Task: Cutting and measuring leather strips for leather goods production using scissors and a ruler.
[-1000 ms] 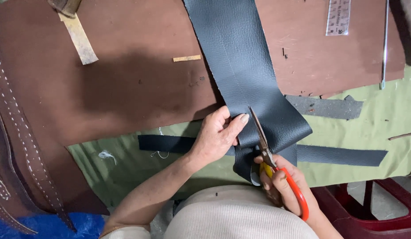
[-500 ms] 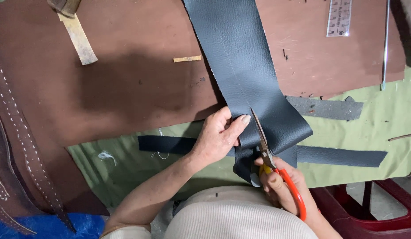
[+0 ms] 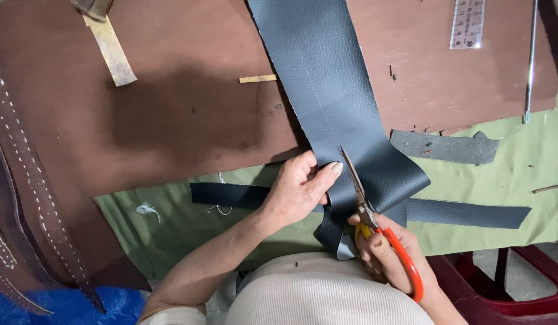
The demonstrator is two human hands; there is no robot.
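A wide strip of dark grey leather (image 3: pixel 333 96) runs from the top of the view down to the table's near edge, over a brown leather sheet (image 3: pixel 188 114). My left hand (image 3: pixel 300 189) pinches the strip's left edge near its lower end. My right hand (image 3: pixel 387 256) grips orange-handled scissors (image 3: pixel 375 225), whose blades lie on the grey strip and point up along it. The strip's cut lower end curls downward between my two hands.
A long narrow dark strip (image 3: pixel 465 212) lies across the green mat (image 3: pixel 501 180), with a grey scrap (image 3: pixel 444 146) above it. A metal ruler (image 3: pixel 468 24) and a thin rod (image 3: pixel 530 60) sit top right. Stitched brown straps (image 3: pixel 26 198) hang left. A red stool (image 3: pixel 507 277) stands lower right.
The scissors have edged a little further up along the grey strip. My left hand keeps its hold in nearly the same place.
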